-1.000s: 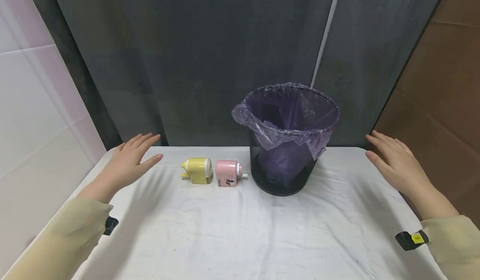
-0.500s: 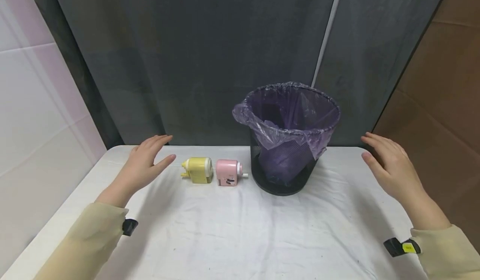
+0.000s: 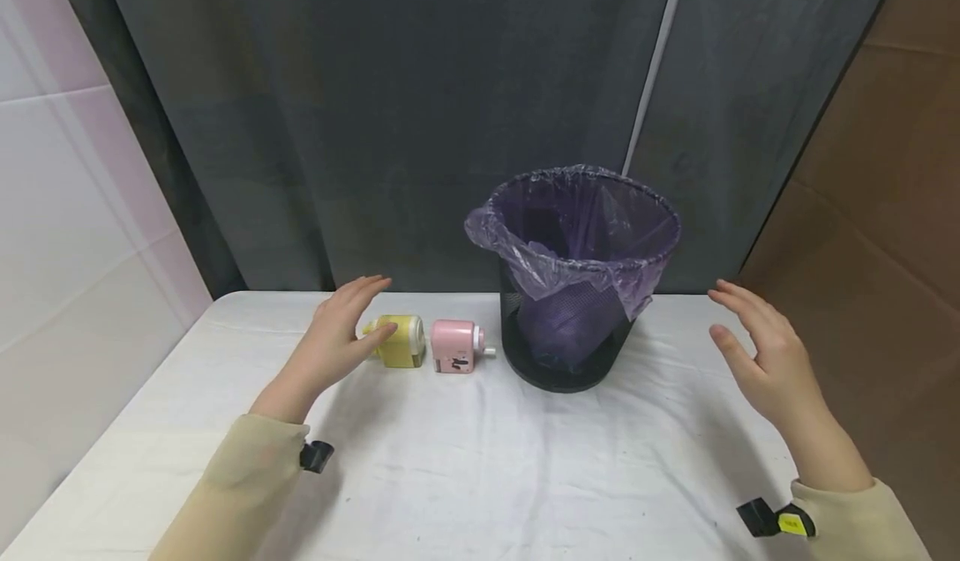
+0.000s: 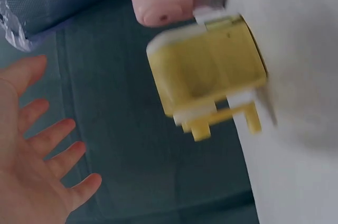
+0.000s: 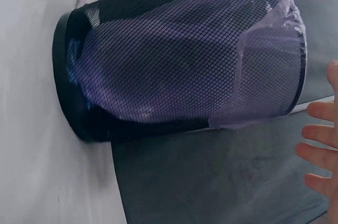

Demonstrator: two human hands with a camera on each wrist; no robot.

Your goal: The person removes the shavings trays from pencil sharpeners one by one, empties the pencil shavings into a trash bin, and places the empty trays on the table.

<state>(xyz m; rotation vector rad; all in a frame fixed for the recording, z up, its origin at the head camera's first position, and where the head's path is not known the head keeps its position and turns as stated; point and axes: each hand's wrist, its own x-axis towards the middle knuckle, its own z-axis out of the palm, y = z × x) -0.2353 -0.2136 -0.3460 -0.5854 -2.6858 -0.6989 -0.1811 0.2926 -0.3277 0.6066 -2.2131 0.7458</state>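
My left hand (image 3: 337, 338) is held in the air with fingers extended and nothing in it. In the head view its thumb overlaps a yellow crank pencil sharpener (image 3: 401, 346); the left wrist view shows the hand apart from that sharpener (image 4: 206, 68), whose crank faces the camera. Close beside the yellow one stands a pink crank pencil sharpener (image 3: 453, 346) with a dark picture on its front. A black mesh waste bin (image 3: 570, 380) lined with a purple plastic bag (image 3: 581, 311) stands to their right. My right hand (image 3: 776, 361), fingers spread loosely and holding nothing, hovers right of the bin.
A white cloth covers the table (image 3: 480, 478). Dark grey curtain (image 3: 420, 127) hangs along the back edge. A pale panel (image 3: 82, 211) rises on the left, and a brown sheet (image 3: 885, 211) on the right.
My left hand has moved right, from beside the yellow sharpener to overlapping it. My right hand has shifted slightly left and nearer to me. Sharpeners and bin stay put.
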